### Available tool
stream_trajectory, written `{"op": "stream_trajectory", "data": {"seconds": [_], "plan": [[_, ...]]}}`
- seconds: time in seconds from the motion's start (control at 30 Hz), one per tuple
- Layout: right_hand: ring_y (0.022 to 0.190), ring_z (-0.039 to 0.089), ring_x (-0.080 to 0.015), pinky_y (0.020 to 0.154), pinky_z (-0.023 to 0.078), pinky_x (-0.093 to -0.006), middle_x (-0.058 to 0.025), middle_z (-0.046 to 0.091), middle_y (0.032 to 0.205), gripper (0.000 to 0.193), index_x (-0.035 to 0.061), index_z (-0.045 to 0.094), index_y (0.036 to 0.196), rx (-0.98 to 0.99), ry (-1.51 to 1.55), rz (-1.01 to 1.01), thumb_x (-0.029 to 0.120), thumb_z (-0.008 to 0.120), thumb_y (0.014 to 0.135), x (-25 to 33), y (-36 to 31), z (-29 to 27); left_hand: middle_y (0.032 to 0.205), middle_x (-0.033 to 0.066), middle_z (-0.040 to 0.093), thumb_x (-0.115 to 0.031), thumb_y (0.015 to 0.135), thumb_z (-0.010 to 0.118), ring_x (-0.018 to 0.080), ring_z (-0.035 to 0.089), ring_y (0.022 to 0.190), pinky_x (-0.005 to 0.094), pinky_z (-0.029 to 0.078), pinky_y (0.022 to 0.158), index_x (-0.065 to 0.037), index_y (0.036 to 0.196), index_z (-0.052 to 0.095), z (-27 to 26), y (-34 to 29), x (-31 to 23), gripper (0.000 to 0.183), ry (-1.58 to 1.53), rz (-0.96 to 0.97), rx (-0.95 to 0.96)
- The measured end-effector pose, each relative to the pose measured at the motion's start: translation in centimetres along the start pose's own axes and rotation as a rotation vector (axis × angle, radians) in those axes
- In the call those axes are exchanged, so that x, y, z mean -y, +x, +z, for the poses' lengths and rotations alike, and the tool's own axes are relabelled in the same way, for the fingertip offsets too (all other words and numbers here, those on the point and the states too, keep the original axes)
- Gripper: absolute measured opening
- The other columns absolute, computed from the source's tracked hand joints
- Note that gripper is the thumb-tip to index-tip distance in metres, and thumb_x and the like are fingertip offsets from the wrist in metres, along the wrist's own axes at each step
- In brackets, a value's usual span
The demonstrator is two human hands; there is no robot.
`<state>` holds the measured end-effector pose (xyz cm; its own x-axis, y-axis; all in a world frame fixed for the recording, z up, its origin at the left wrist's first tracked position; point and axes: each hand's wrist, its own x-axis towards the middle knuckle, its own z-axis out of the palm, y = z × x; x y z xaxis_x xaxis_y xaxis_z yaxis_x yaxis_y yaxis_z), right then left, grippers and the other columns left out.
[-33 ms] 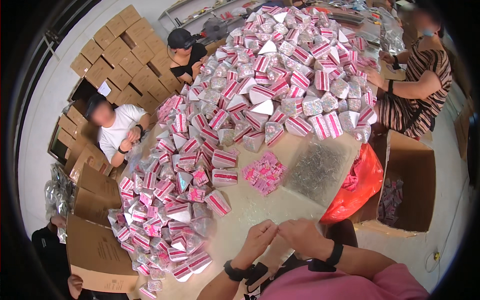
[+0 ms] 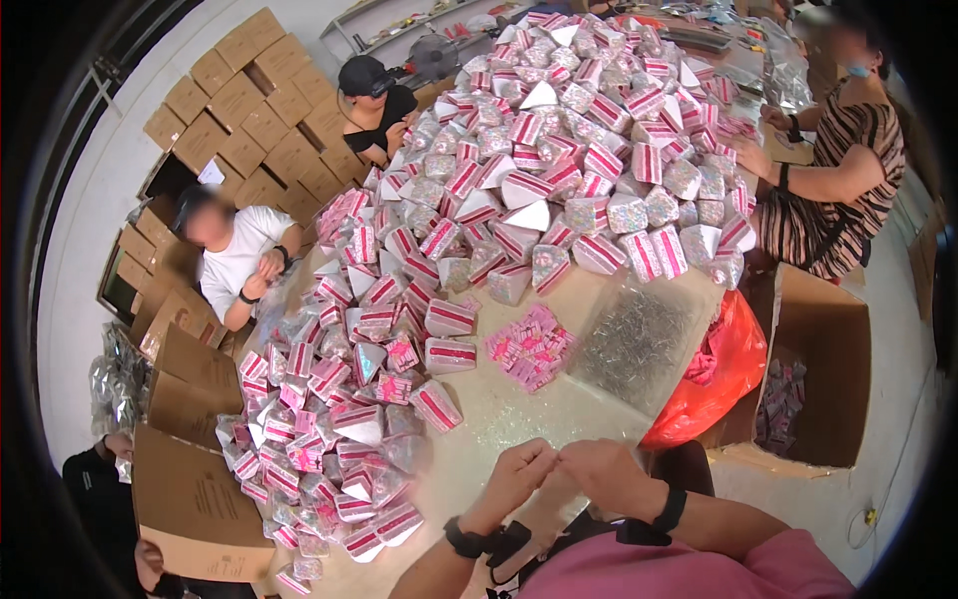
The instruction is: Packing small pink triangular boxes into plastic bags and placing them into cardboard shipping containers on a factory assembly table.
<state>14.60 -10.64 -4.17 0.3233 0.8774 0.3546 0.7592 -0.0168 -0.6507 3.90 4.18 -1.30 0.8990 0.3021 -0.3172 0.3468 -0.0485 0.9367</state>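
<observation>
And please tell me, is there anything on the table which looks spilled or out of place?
Possibly a small spill: shiny specks lie scattered loose on the tabletop, between the pink cards and the left hand and right hand. The wedge-shaped pieces are heaped at all angles, but no damage stands out.

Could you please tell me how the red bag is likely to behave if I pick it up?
The red bag will probably be floppy, since its plastic looks thin and creased. Its pink contents show at the opening, so they could shift or spill if it tips. Its weight is hard to judge, as most of the inside is hidden.
</observation>
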Motion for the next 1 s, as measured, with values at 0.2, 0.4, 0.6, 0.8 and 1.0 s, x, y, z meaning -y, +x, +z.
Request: {"op": "stream_trajectory", "data": {"seconds": [0.2, 0.4, 0.6, 0.8, 1.0], "plan": [[0.063, 0.059, -0.0090, 0.057, 0.046, -0.0248, -0.0057, 0.063, 0.069, 0.014, 0.0004, 0.066, 0.087, 0.019, 0.631, 0.587, 0.013, 0.060, 0.086, -1.8, -0.9, 0.1, 0.071, 0.0020, 0.056, -0.021, 0.084, 0.064, 0.0083, 0.050, 0.065, 0.0262, 0.043, 0.060, -0.002, 0.084, 0.056, -6.1, 9.7, -1.6, 0.021, 0.307, 0.146, -0.145], [0.056, 0.056, -0.0097, 0.052, 0.044, -0.0291, -0.0044, 0.056, 0.059, 0.020, -0.0003, 0.064, 0.085, 0.094, 0.691, 0.584, 0.019, 0.059, 0.087, -3.8, -1.7, 1.6, 0.101, 0.0279, 0.057, -0.030, 0.072, 0.069, 0.0410, 0.055, 0.097, 0.0470, 0.044, 0.082, 0.004, 0.105, 0.048, -9.0, 20.9, -3.0, 0.053, 0.774, 0.385, -0.556], [0.055, 0.059, -0.0153, 0.052, 0.045, -0.0320, -0.0091, 0.057, 0.059, 0.020, -0.0001, 0.064, 0.086, 0.201, 0.673, 0.600, 0.019, 0.058, 0.087, -5.0, -1.9, 2.0, 0.108, 0.0324, 0.052, -0.036, 0.070, 0.071, 0.0468, 0.051, 0.103, 0.0492, 0.041, 0.089, 0.011, 0.108, 0.046, -8.3, 27.3, -1.8, 0.065, 0.710, 0.162, -0.628], [0.061, 0.061, -0.0195, 0.058, 0.046, -0.0335, -0.0125, 0.062, 0.067, 0.020, 0.0022, 0.065, 0.085, 0.092, 0.606, 0.461, 0.022, 0.061, 0.085, -5.4, -2.0, 2.2, 0.098, 0.0245, 0.056, -0.028, 0.066, 0.074, 0.0395, 0.054, 0.095, 0.0428, 0.044, 0.083, 0.003, 0.098, 0.053, -9.8, 24.8, -0.7, 0.050, 0.709, 0.366, -0.783], [0.058, 0.058, -0.0173, 0.056, 0.046, -0.0326, -0.0101, 0.061, 0.064, 0.022, 0.0017, 0.064, 0.085, 0.090, 0.686, 0.530, 0.024, 0.062, 0.085, -5.8, -3.0, 3.7, 0.116, 0.0263, 0.048, -0.013, 0.069, 0.076, 0.0414, 0.052, 0.096, 0.0440, 0.044, 0.084, 0.006, 0.123, 0.037, -9.4, 8.5, -2.8, 0.069, 1.002, 0.527, -0.449]]}}
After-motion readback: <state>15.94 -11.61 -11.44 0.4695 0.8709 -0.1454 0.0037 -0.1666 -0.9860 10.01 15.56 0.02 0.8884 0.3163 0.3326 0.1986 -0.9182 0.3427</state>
